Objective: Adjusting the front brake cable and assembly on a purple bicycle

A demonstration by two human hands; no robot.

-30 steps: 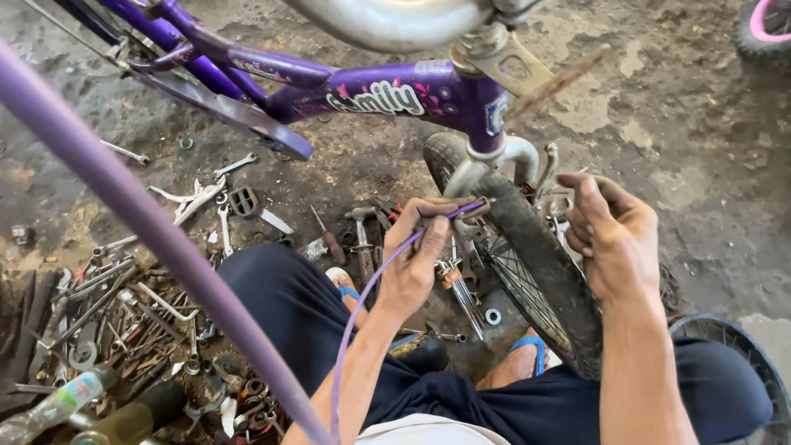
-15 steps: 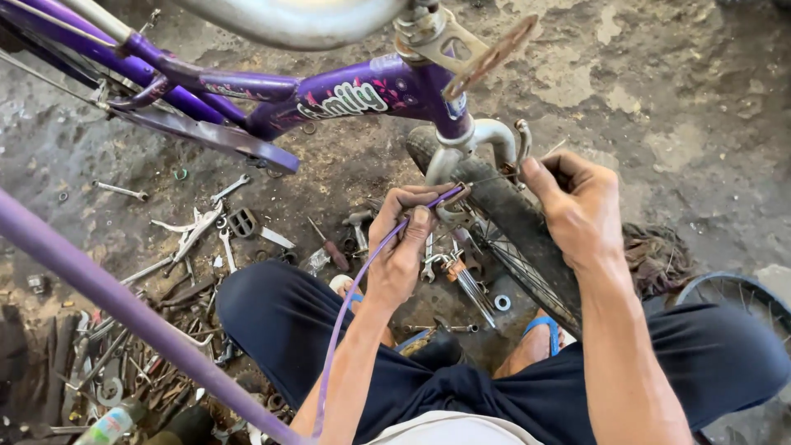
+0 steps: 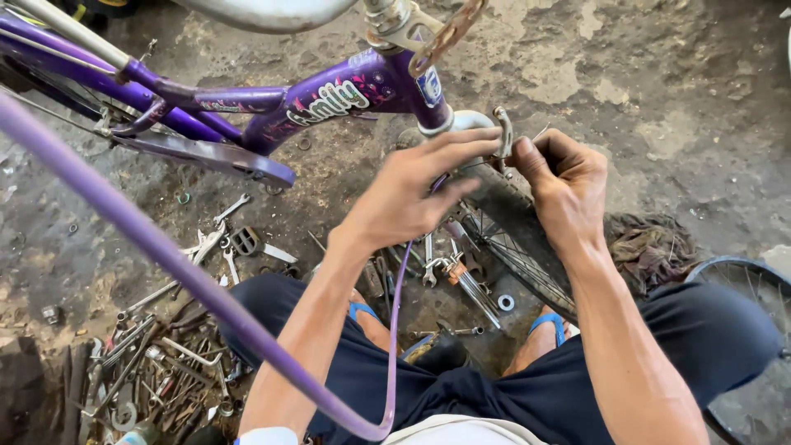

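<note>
Pinching the end of a thin purple cable (image 3: 394, 330), the left hand (image 3: 412, 198) now sits higher in the view than 0.5 s ago, its fingers (image 3: 461, 148) stretched toward 2 o'clock and touching a small metal brake part (image 3: 503, 132) at the top of the front wheel (image 3: 511, 231). The cable drops from under that palm toward 6 o'clock, loops near the lap, and climbs away to 10 o'clock as a thick blurred band close to the camera.

The right hand (image 3: 560, 185) has closed in from 3 o'clock; 1 s ago it hovered apart with loose fingers, and now its fingers are curled tight against the same brake part, thumb facing the left fingertips. What exactly it grips inside the curl I cannot tell.

The purple bicycle frame (image 3: 329, 103) has slid toward 9 o'clock in the view, and its rusty bracket (image 3: 449, 33) now shows at 12 o'clock. The dark tyre runs from the hands toward 4 o'clock, between the person's knees.

On the dirt floor (image 3: 659, 91), a scatter of wrenches and tools (image 3: 156, 363) lies at 8 o'clock, a pedal (image 3: 245, 241) at 9 o'clock, a brown rag (image 3: 651, 247) at 3 o'clock, and a second wheel rim (image 3: 741, 276) at 4 o'clock.
</note>
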